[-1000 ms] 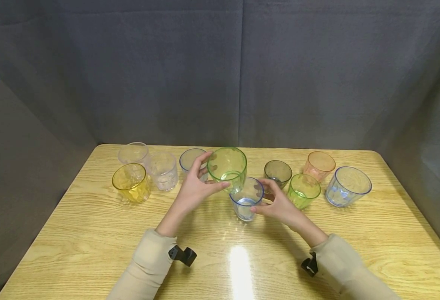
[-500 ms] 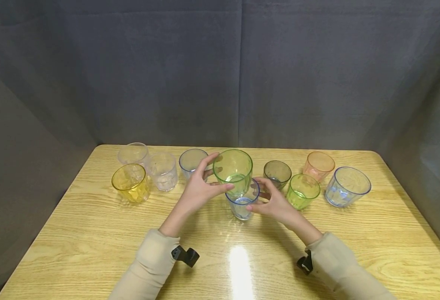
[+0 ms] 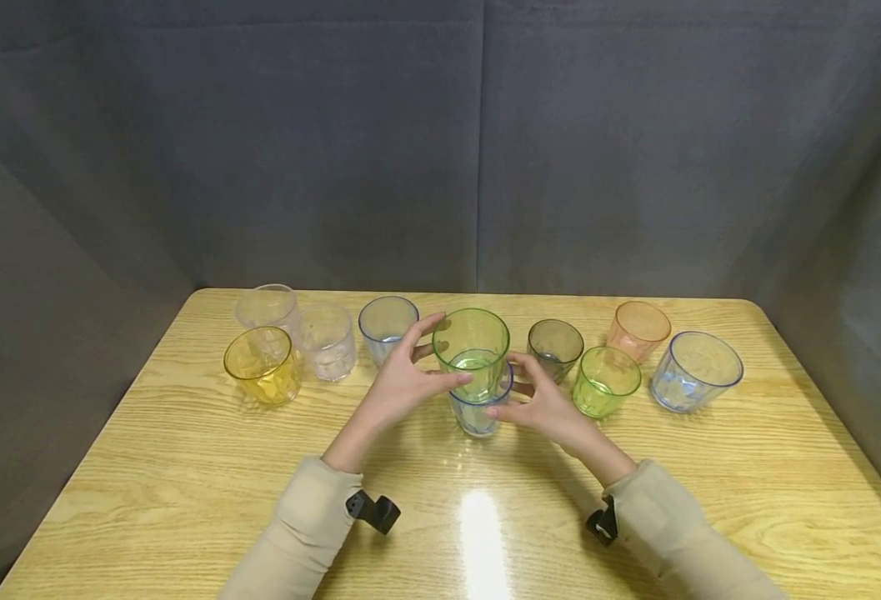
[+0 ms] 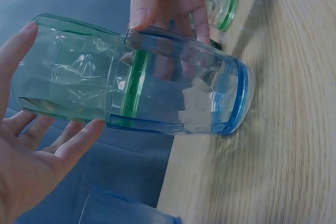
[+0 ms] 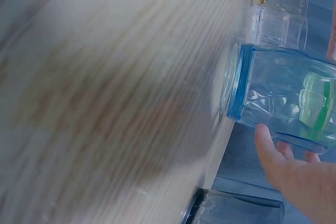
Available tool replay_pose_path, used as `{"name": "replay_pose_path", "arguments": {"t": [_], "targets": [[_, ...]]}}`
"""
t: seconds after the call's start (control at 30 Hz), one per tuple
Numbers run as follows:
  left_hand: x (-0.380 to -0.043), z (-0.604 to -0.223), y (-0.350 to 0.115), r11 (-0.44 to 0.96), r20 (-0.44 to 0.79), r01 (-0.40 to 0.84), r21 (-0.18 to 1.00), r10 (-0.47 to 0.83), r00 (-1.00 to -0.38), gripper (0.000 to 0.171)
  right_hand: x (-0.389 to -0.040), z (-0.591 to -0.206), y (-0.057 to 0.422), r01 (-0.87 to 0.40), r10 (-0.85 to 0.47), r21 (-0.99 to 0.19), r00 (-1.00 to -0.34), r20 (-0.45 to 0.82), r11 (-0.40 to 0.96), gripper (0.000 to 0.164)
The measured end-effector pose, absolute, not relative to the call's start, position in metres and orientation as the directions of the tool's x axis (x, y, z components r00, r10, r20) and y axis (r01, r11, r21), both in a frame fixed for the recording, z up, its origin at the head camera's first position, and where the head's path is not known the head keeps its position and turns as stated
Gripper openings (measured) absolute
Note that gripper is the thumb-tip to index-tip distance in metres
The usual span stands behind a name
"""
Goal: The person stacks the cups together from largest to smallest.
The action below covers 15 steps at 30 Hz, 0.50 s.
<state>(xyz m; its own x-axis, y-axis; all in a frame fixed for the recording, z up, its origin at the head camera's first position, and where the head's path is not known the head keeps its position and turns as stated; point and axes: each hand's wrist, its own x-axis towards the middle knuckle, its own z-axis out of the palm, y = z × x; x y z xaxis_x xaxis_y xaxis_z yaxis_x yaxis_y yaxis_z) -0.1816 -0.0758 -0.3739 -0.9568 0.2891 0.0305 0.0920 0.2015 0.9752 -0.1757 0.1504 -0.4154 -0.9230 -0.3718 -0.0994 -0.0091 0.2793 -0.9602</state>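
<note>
My left hand [image 3: 402,379] grips a clear green cup [image 3: 472,333] between thumb and fingers. The base of that cup sits inside the mouth of a clear blue-rimmed cup [image 3: 474,417]. Both cups are upright, one above the other, and the left wrist view has the green base [image 4: 137,80] showing through the blue wall. Standing on the table, the blue cup [image 5: 273,85] is held near its rim by my right hand [image 3: 545,408], thumb in front and fingers behind. Part of the blue cup is hidden by the green cup.
Left on the wooden table [image 3: 147,500] stand a yellow cup [image 3: 266,375], two colourless cups [image 3: 327,346] and a blue-rimmed cup [image 3: 386,329]. Rightward are a grey cup [image 3: 555,346], a small green cup [image 3: 605,387], an orange cup [image 3: 638,329] and another blue-rimmed cup [image 3: 691,375].
The green cup in my left hand has moved right and down, its base now within the blue cup's mouth. My right hand has shifted the blue cup slightly left.
</note>
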Motion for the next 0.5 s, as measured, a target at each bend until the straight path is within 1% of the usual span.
{"name": "replay_pose_path", "arguments": {"t": [0.2,0.5], "targets": [[-0.1838,-0.3753,-0.0766,0.197,0.038,0.101,0.975,0.303,-0.952,0.085,-0.1767,-0.4147,0.149,0.008,-0.363,-0.959,-0.925,-0.116,0.284,0.088],[-0.1851,-0.3796,-0.0761,0.206,0.017,0.086,0.975,0.315,-0.949,0.085,-0.176,-0.4153,0.1464,0.026,-0.348,-0.964,-0.93,-0.12,0.265,0.088]]}}
